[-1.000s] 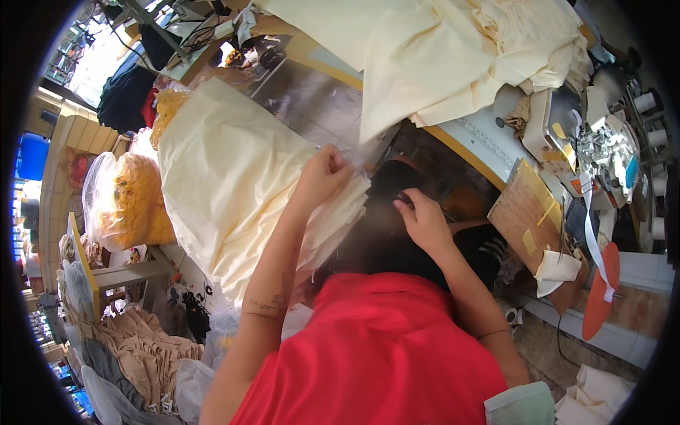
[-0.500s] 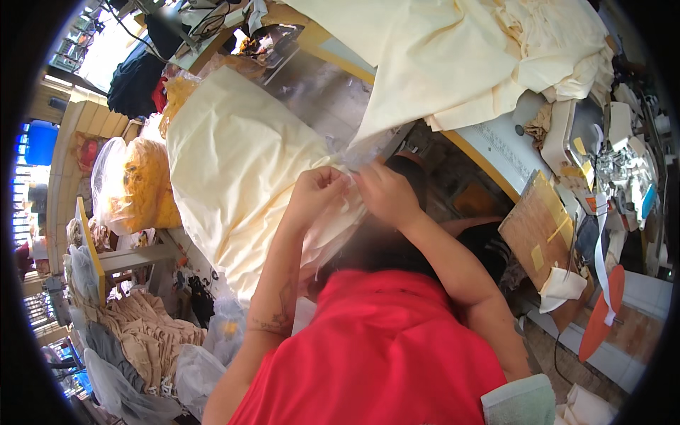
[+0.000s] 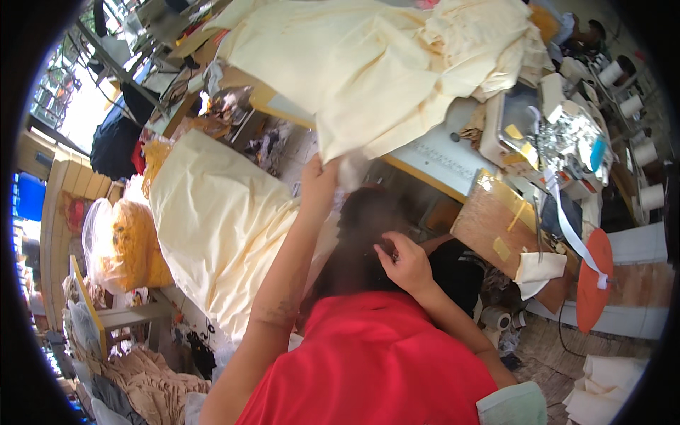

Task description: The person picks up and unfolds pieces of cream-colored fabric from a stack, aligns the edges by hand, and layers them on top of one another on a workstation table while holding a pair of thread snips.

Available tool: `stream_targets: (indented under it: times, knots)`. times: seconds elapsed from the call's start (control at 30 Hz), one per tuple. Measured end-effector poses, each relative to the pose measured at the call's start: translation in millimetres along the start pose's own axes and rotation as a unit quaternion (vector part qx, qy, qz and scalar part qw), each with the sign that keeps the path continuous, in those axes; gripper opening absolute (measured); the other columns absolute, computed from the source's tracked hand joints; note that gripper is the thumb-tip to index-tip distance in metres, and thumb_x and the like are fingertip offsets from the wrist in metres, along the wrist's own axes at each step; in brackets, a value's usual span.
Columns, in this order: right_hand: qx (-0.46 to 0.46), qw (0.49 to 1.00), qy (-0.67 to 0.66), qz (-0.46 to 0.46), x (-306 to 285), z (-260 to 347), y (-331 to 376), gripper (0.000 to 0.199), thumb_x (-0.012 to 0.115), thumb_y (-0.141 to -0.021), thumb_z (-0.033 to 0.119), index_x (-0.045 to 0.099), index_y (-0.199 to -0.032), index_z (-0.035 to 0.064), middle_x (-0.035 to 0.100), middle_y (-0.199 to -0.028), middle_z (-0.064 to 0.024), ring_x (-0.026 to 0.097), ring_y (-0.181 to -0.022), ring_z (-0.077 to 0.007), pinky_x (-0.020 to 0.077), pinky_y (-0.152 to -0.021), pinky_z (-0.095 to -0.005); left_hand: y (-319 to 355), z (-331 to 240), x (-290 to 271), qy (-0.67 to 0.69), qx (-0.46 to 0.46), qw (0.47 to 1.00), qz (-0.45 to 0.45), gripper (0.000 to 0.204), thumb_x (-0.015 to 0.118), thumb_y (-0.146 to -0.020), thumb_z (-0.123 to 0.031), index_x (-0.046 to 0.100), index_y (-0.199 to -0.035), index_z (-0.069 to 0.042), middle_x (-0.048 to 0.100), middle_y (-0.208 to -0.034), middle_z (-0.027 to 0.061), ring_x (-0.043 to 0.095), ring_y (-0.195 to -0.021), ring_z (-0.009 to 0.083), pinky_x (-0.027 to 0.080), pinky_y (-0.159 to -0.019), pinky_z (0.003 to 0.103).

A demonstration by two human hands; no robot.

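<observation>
My left hand (image 3: 320, 185) is raised toward the table edge, its fingers closed on the hanging corner of a large cream cloth (image 3: 368, 78) that is spread over the sewing table. Lower and to the right, my right hand (image 3: 409, 263) hovers over my dark-clad lap with its fingers curled together. Something small and dark seems to show at those fingertips, too small to name. A second cream cloth (image 3: 212, 205), gathered in folds, hangs to the left of my left forearm and reaches down beside my legs.
A sewing machine (image 3: 513, 127) stands on the table at right, near a wooden board (image 3: 496, 219) and an orange disc (image 3: 593, 280). Yellow material in a clear plastic bag (image 3: 131, 244) sits at left. Tan cloth (image 3: 152, 382) is heaped at lower left.
My hands were together at the cloth's edge and have parted. The left has moved up with the table cloth's corner; the right has dropped back toward my lap. The view has shifted.
</observation>
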State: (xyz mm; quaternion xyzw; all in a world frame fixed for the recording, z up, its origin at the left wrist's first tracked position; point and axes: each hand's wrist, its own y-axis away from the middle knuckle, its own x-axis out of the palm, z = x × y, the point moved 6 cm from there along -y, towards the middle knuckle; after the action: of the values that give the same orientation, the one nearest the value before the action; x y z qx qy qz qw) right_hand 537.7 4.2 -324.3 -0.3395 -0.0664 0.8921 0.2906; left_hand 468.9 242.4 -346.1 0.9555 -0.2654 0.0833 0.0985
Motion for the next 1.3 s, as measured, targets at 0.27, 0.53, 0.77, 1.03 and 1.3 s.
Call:
stream_targets:
  times: [0.27,0.53,0.77,1.03,1.3]
  knots:
    - [-0.008,0.999,-0.038,0.005,-66.4,31.1,7.5,0.015,0.061,-0.097,0.007,0.065,-0.110,-0.0002,0.067,-0.093,-0.0167,0.066,-0.080,-0.0327,0.0515,-0.069,-0.0370,95.2,-69.0,-83.3,-0.204,0.045,0.977,-0.053,0.039,0.065,-0.099,-0.031,0.069,-0.086,0.005,0.062,-0.076,-0.0002,0.051,-0.071,0.0076,0.041,-0.062,0.027]
    - [-0.107,0.989,0.087,-0.060,-108.2,69.9,-126.1,0.043,0.056,-0.093,0.002,0.054,-0.136,0.0048,0.052,-0.139,-0.0195,0.060,-0.116,-0.0408,0.0536,-0.089,-0.0451,163.0,-82.4,-99.4,0.092,-0.043,0.991,-0.084,0.035,0.065,-0.099,-0.024,0.060,-0.123,0.002,0.069,-0.112,0.0134,0.068,-0.096,0.0199,0.054,-0.086,0.033]
    - [-0.130,0.979,0.065,0.142,-89.3,66.2,-193.9,0.042,0.063,-0.093,0.019,0.060,-0.133,0.0050,0.061,-0.130,-0.0204,0.065,-0.107,-0.0395,0.0525,-0.091,-0.0446,254.7,-178.6,-249.0,-0.500,0.407,0.689,-0.332,0.042,0.064,-0.097,-0.009,0.055,-0.135,0.004,0.066,-0.121,0.0219,0.068,-0.108,0.0310,0.054,-0.097,0.038]
    - [-0.297,0.897,-0.122,0.303,-134.2,202.4,-165.6,0.023,0.076,-0.086,0.015,0.074,-0.106,0.0039,0.071,-0.091,-0.0114,0.068,-0.084,-0.0282,0.0528,-0.077,-0.0359,354.7,-261.6,-344.9,-0.318,0.340,0.778,-0.423,0.038,0.054,-0.102,-0.019,0.052,-0.133,0.002,0.063,-0.113,0.0166,0.065,-0.099,0.0261,0.054,-0.087,0.033]
    - [-0.012,0.934,-0.288,0.213,-35.5,200.6,-284.6,0.018,0.069,-0.094,0.012,0.070,-0.105,-0.0018,0.069,-0.080,-0.0052,0.065,-0.063,-0.0102,0.0492,-0.055,-0.0237,191.6,-236.9,-328.7,0.140,0.241,0.947,-0.159,0.040,0.060,-0.101,-0.018,0.055,-0.135,0.003,0.064,-0.127,0.0117,0.064,-0.114,0.0222,0.054,-0.096,0.036]
